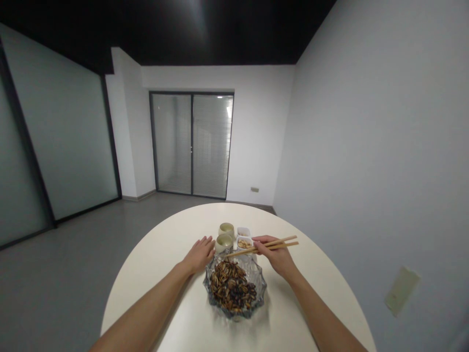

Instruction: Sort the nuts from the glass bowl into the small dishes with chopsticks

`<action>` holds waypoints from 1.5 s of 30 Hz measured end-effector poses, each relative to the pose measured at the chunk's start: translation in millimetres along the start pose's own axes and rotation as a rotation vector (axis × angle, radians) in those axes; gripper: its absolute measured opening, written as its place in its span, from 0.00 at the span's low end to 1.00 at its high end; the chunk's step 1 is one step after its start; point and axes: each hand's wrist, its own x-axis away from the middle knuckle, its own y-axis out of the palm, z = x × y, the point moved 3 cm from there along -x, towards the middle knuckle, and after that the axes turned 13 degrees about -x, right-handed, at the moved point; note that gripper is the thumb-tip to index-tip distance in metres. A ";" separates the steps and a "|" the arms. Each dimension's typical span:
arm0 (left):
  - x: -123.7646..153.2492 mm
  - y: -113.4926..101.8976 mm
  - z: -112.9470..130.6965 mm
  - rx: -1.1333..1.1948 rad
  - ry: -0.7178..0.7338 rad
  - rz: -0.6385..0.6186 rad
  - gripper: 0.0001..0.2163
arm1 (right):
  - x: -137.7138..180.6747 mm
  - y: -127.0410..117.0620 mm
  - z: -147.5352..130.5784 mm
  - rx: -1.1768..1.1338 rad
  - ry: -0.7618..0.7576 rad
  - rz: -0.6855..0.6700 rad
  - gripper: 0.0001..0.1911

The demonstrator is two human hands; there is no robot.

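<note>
My left hand (200, 255) rests flat on the round table, holding nothing, just beside a small pale ceramic cup (223, 243) and above the rim of a cut-glass bowl (258, 286). The bowl is heaped with striped sunflower seeds (230, 287). My right hand (275, 257) grips a pair of wooden chopsticks (242, 252), their tips pointing left over the bowl's far edge. Close to those tips sits a small white square dish of peanuts (244, 243). Behind it are a second white dish (243, 231) and a second cup (226, 230).
The cream round table (282, 313) has a curved edge on all visible sides. Grey floor lies beyond it. Frosted glass panels (62, 132) stand at the left, glass doors with blinds (192, 144) at the back, and a white wall (359, 146) at the right.
</note>
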 end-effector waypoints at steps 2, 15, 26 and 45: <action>-0.3 0.2 -0.5 0.002 0.000 -0.006 0.23 | -0.6 -0.9 -0.2 -0.012 -0.020 0.032 0.18; -1.6 -1.4 2.1 -0.027 0.017 0.006 0.22 | 1.0 -0.3 5.2 0.079 -0.226 0.185 0.14; -1.5 -2.1 2.1 -0.026 0.009 0.006 0.22 | 1.6 1.3 5.7 0.100 -0.245 0.169 0.10; -2.4 -0.4 2.6 -0.026 0.003 -0.009 0.23 | -2.1 -0.9 11.0 0.119 -0.291 0.191 0.09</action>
